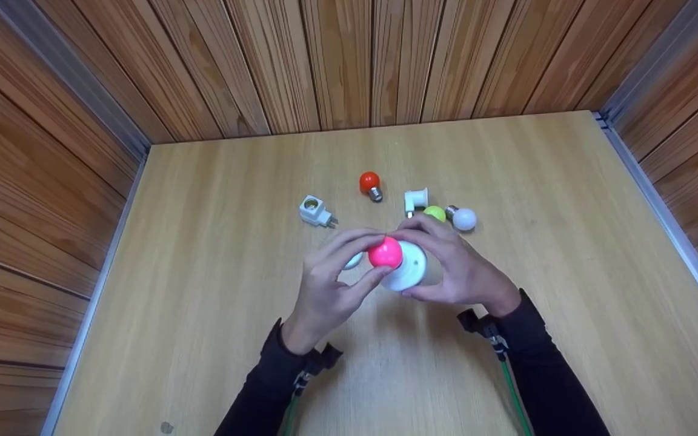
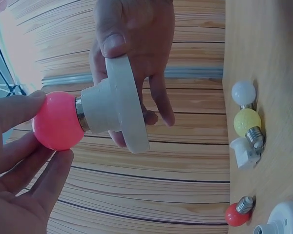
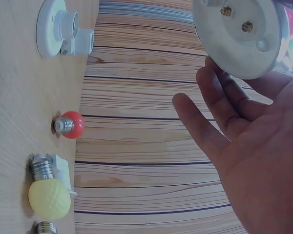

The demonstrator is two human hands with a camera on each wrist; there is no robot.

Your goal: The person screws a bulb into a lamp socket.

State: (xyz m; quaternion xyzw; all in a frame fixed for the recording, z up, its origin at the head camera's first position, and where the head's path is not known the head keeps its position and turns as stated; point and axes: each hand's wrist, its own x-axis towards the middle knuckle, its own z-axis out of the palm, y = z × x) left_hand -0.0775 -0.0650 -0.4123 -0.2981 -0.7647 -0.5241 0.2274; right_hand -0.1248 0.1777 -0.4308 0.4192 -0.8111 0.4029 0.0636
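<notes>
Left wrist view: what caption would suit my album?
Pink bulb meets white socket before a wood-panelled wall, left fingers on one, right fingers on the other.

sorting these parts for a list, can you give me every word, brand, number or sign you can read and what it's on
None: no text or sign can be read in any view.
Pink bulb: no legible marking.
White round lamp holder: its underside shows brass-coloured fittings, no readable lettering.
Red bulb, yellow-green bulb, white plug-in socket: any small print would be too small or blurred to read.
</notes>
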